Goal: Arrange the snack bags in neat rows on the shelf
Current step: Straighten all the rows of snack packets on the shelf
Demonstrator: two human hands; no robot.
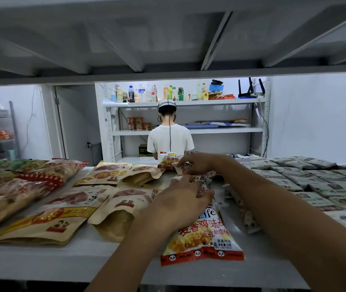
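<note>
I am reaching both hands over the white metal shelf (83, 256), which is carrying everything in flat lanes running away from me. Out past my right hand (197, 165), the grey-and-white printed wrapped packs (315, 182) are lying in tight rows. To the left of my left hand (183, 197), the tan paper stand-up pouches (66, 209) are lying in looser pairs, and further left the red-and-clear plastic bags (9, 197) are overlapping. Directly under my hands, the white, orange and red glossy snack bags (203, 234) are forming a single file.

My left hand is lying flat with its fingers spread, pressing on the middle bag (203, 189), I judge to stop it sliding. My right hand, just beyond it, is pinching the near edge of the farthest bag (168, 160) with curled fingers, apparently to square it with the file.
</note>
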